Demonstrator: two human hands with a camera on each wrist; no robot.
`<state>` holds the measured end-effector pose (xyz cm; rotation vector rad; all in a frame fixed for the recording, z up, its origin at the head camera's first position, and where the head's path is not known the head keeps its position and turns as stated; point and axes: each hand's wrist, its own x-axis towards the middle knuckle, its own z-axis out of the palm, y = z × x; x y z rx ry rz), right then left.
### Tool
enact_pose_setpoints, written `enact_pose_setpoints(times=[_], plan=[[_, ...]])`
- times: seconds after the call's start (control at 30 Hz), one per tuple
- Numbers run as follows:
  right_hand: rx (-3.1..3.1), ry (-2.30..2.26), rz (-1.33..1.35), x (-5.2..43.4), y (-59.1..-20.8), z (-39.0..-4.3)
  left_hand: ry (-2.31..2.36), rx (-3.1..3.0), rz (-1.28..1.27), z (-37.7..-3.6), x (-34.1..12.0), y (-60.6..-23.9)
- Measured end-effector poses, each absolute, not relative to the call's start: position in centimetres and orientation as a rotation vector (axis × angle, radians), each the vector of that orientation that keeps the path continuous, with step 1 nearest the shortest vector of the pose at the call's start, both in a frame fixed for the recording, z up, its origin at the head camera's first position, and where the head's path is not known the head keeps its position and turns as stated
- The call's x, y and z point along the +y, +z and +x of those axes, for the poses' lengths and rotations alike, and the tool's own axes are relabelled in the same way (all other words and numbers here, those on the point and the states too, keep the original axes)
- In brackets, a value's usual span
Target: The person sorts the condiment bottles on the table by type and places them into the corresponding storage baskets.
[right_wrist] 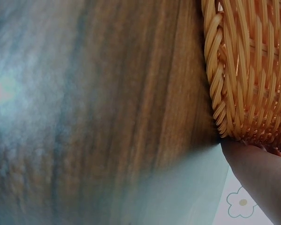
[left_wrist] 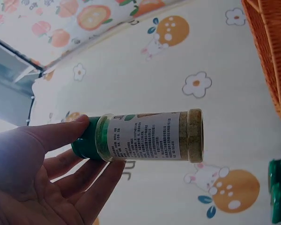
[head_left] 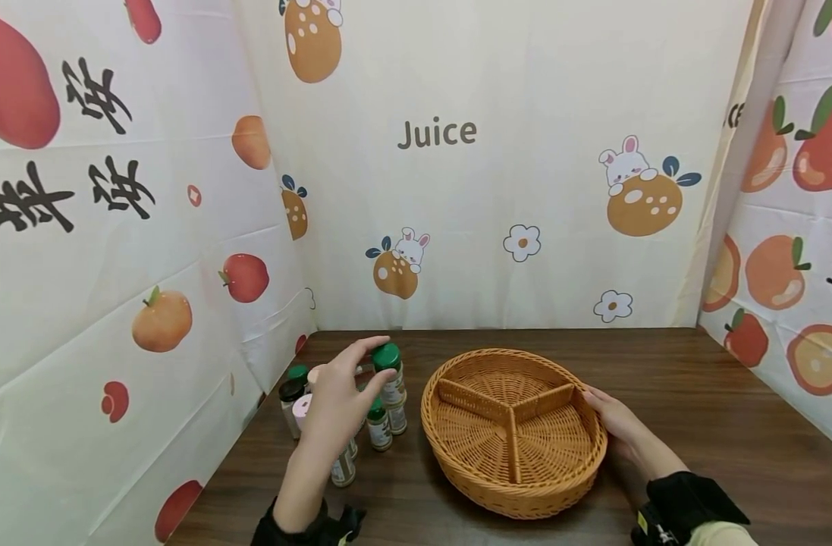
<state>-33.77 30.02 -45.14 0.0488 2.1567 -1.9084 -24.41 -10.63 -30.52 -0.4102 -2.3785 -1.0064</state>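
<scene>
My left hand [head_left: 337, 402] pinches the green cap of a spice jar [head_left: 392, 388] between thumb and fingers. In the left wrist view the clear jar [left_wrist: 147, 137] has a white printed label and greenish-brown powder inside. Other jars with green, black and pale lids stand below and around this hand, partly hidden by it. A round wicker basket [head_left: 510, 497], split by dividers into three compartments, sits on the table to the right. My right hand [head_left: 620, 423] holds the basket's right side near the rim. In the right wrist view one finger [right_wrist: 260, 173] touches the woven wall [right_wrist: 248, 70].
A dark wooden table [head_left: 702, 402] lies under everything. Printed cloth hangs as a back wall [head_left: 497, 189], a left wall [head_left: 204, 334] and a right wall [head_left: 784, 227]. A spice jar [head_left: 378, 428] stands between the left hand and the basket.
</scene>
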Motion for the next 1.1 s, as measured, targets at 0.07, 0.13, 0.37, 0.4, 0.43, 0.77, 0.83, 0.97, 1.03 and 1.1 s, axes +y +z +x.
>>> enact_pose_setpoints(times=[0.07,0.13,0.37,0.4,0.43,0.77,0.83,0.97,1.03,1.1], plan=[[2.164,-1.903,0.05,30.0,-45.1,-33.8,-1.004,-2.378,-0.45,-24.7,-9.9,-30.7],[2.168,-1.9,0.054,30.1,-45.1,-33.8,-1.007,-2.378,-0.503,-25.1,-9.3,-31.0],[2.158,-1.902,0.045,30.0,-45.1,-33.7,-1.126,-2.395,-0.652,-26.5,-7.0,-32.3],[2.156,-1.904,0.048,30.0,-45.1,-33.7,-1.147,-2.408,-0.669,-26.7,-6.7,-32.5],[2.155,-1.906,0.051,30.0,-45.1,-33.7,-1.171,-2.422,-0.683,-26.8,-6.4,-32.7],[2.162,-1.902,0.055,30.0,-45.2,-33.7,-1.281,-2.5,-0.735,-28.8,-4.0,-35.2],[2.164,-1.896,0.053,30.1,-45.3,-33.8,-1.264,-2.514,-0.738,-29.2,-3.5,-35.7],[2.164,-1.898,0.06,30.1,-45.2,-33.8,-1.266,-2.542,-0.762,-29.9,-2.7,-36.4],[2.162,-1.901,0.059,30.1,-45.2,-33.8,-1.291,-2.559,-0.774,-30.2,-2.4,-36.6],[2.155,-1.907,0.059,30.0,-45.2,-33.8,-1.305,-2.578,-0.782,-30.5,-2.1,-36.9]])
